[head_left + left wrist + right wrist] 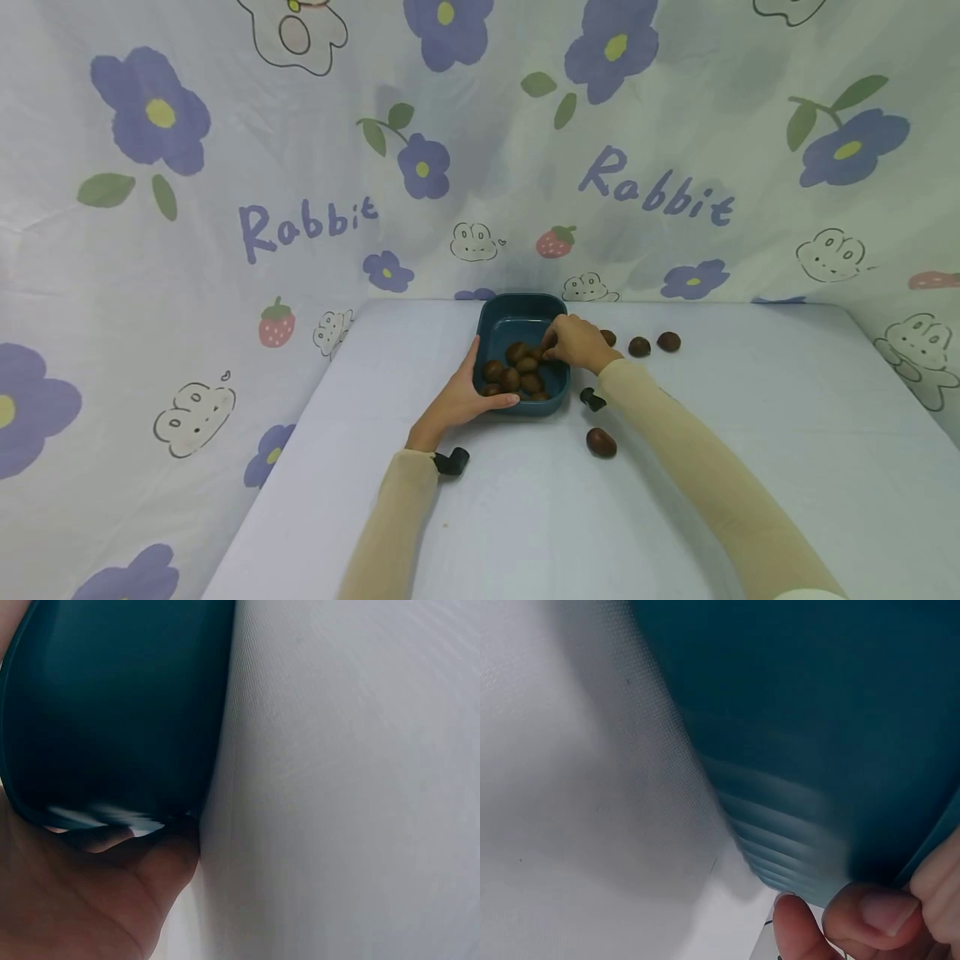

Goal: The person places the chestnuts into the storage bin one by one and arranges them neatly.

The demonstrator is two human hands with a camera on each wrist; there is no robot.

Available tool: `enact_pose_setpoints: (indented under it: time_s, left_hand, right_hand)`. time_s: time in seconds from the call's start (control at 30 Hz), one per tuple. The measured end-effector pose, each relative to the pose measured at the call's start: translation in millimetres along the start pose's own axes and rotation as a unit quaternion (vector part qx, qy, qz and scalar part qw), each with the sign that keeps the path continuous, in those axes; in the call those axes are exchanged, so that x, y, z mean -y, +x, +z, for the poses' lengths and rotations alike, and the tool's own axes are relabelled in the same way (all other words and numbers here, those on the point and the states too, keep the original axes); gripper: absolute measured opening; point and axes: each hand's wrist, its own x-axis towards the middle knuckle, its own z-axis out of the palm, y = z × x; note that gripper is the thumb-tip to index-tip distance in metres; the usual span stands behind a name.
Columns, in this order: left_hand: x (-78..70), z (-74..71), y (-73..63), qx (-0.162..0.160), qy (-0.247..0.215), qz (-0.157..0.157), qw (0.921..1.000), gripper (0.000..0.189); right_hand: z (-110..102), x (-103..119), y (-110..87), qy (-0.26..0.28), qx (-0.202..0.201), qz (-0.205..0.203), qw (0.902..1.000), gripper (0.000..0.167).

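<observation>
A dark teal rectangular box stands on the white table, with several brown chestnuts inside its near half. My left hand holds the box at its near left corner, thumb along the near rim and fingers against the left side. The left wrist view shows that hand close against the box wall. Over the right rim, my right hand reaches in, its curled fingertips at a chestnut. In the right wrist view the fingers bend beside the box; the chestnut is hidden there.
To the right of the box lie a partly covered chestnut, a second chestnut and a third chestnut. Another chestnut rests nearer, below the right forearm. A patterned cloth hangs behind the table.
</observation>
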Motion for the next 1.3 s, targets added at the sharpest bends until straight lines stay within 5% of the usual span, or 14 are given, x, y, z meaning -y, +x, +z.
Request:
enact_pose_setpoints:
  time_s: [0.37,0.7,1.07,1.3]
  left_hand:
    - [0.7,1.9,1.5,0.004,-0.001,0.003,1.0,0.137]
    - [1.0,0.3,0.1,0.001,-0.01,-0.007,0.9999,0.138]
    - [1.0,0.0,1.1,0.002,-0.01,-0.007,0.9999,0.137]
    - [0.0,0.2,1.7,0.003,-0.01,0.002,0.9999,0.138]
  right_hand:
    - [-1.4,-5.7,-8.7,-0.011,-0.033,-0.024,0.9991,0.02]
    - [-29.7,-25.7,-42.8,0.089,-0.124,-0.04,0.9875,0.026]
    - [-62.2,-85.0,-88.8,0.128,-0.18,0.02,0.975,0.029]
    - [-67.1,-119.5,-113.0,0.164,-0.242,0.054,0.9549,0.036]
